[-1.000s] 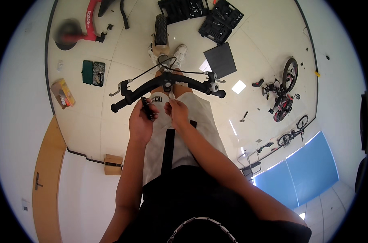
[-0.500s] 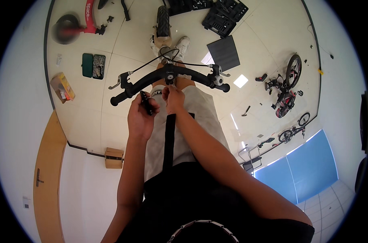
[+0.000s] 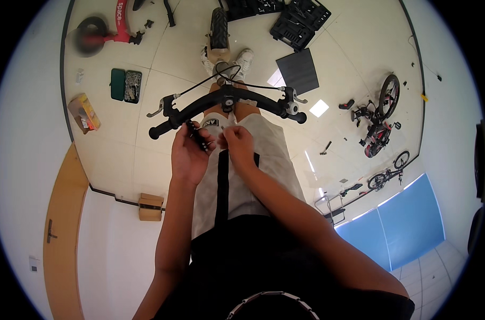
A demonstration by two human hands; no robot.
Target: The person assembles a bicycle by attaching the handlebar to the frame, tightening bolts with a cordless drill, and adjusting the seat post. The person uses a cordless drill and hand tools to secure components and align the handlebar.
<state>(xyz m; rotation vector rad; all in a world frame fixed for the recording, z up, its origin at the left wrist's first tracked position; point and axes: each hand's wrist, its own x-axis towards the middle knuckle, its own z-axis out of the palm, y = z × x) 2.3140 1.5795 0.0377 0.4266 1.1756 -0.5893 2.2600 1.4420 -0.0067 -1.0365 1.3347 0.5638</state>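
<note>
My left hand [image 3: 189, 152] holds a small black folding multi-tool [image 3: 197, 135] just below a black bicycle handlebar [image 3: 226, 101]. My right hand [image 3: 237, 141] pinches at the tool's right end, fingers closed on a thin bit. The handlebar carries brake levers at both ends and thin cables looping up toward the front wheel [image 3: 219, 26]. Both hands hover over my light shorts, a little under the stem.
On the pale floor lie open black tool cases [image 3: 298, 18], a dark mat [image 3: 298, 71], a green parts case [image 3: 126, 85], a yellow box [image 3: 85, 112], a red balance bike [image 3: 106, 32] and small bikes [image 3: 378, 120] at the right. A cardboard box [image 3: 150, 207] stands by the wall.
The view has shifted slightly, so the handlebar sits higher and more level. Both hands stay together on the multi-tool, now a little closer under the bar.
</note>
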